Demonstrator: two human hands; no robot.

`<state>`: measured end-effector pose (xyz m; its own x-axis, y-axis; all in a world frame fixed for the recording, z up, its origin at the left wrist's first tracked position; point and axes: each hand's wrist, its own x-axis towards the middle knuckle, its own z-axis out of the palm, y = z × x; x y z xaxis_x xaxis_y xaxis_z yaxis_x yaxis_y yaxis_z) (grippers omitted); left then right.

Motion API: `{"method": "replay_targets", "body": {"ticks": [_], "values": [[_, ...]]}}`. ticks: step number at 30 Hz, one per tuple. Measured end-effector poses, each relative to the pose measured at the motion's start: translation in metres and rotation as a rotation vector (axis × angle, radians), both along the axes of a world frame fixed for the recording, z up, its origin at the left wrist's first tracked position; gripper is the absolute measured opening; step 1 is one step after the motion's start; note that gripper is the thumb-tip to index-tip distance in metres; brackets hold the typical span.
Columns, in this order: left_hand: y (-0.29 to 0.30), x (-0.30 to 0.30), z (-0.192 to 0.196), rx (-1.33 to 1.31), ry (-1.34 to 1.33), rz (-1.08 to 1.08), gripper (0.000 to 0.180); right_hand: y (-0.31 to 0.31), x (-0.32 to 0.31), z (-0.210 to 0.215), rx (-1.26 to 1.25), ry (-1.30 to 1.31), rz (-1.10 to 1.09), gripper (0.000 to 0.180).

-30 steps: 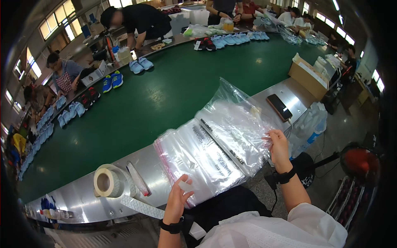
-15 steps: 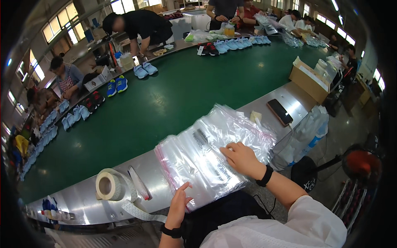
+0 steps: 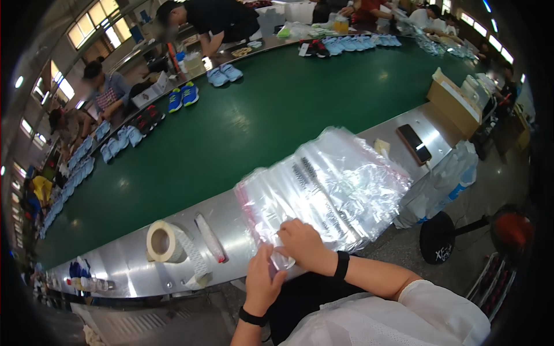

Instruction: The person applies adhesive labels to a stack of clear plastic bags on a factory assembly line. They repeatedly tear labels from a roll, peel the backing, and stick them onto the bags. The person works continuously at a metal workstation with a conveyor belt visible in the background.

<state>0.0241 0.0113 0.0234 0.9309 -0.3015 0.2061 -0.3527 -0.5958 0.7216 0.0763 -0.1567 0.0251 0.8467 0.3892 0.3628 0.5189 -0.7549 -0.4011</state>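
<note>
A stack of clear plastic bags [image 3: 352, 179] with pinkish edge strips and dark print lies across the metal ledge, overlapping the green surface. At its near left corner my left hand [image 3: 262, 284] has its fingers and thumb around the edge of a bag. My right hand [image 3: 304, 247] is right beside it, fingers curled onto the same corner; the fingertips are partly hidden. To the left lie a roll of whitish label tape [image 3: 163, 242], its loose strip trailing toward the ledge's front, and a slim pale tool with a red end [image 3: 210, 237].
A phone [image 3: 414, 144] with a cable and an open cardboard box [image 3: 453, 106] are on the right of the ledge. A fan [image 3: 511, 236] stands at the lower right. Pairs of shoes [image 3: 224, 75] line the far side of the green conveyor [image 3: 231, 132], where several people work.
My right hand has moved from the middle of the bags to their near left corner, meeting my left hand there. The view has shifted, and the tape's loose strip has dropped back.
</note>
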Motion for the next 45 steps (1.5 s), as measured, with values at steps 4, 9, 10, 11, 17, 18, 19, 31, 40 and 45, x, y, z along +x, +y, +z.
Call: {"method": "replay_targets", "body": {"ticks": [4,9,10,11,17,18,19,31,40,45], "values": [[0.010,0.001,-0.016,-0.006,-0.098,-0.006,0.072,0.010,0.011,-0.006,0.033,0.064,-0.136,0.040],[0.013,0.000,-0.014,-0.124,-0.024,0.005,0.068,0.010,0.020,-0.021,0.038,-0.077,-0.150,0.020],[0.014,-0.001,-0.015,-0.117,-0.024,0.006,0.068,0.011,0.020,-0.024,0.029,-0.074,-0.170,0.021],[0.014,-0.002,-0.017,-0.113,-0.025,0.013,0.069,0.013,0.019,-0.025,0.017,-0.071,-0.184,0.023],[0.013,-0.001,-0.024,-0.053,-0.105,0.035,0.079,0.017,0.015,-0.010,0.062,-0.032,-0.183,0.032],[0.013,-0.002,-0.024,-0.067,-0.088,0.029,0.076,0.016,0.016,-0.011,0.055,-0.030,-0.186,0.033],[0.013,-0.004,-0.025,-0.081,-0.071,0.024,0.073,0.015,0.015,-0.016,0.044,-0.021,-0.188,0.034],[0.019,-0.009,-0.017,-0.164,-0.061,0.040,0.071,0.024,0.014,-0.022,-0.036,-0.207,-0.200,0.012],[0.033,0.011,0.007,-0.557,0.295,-0.026,0.046,-0.007,0.001,-0.005,0.727,0.362,-0.213,0.009],[-0.005,0.077,0.016,-1.494,0.736,-0.425,0.046,0.000,0.001,0.005,0.869,0.696,-0.157,0.013]]}}
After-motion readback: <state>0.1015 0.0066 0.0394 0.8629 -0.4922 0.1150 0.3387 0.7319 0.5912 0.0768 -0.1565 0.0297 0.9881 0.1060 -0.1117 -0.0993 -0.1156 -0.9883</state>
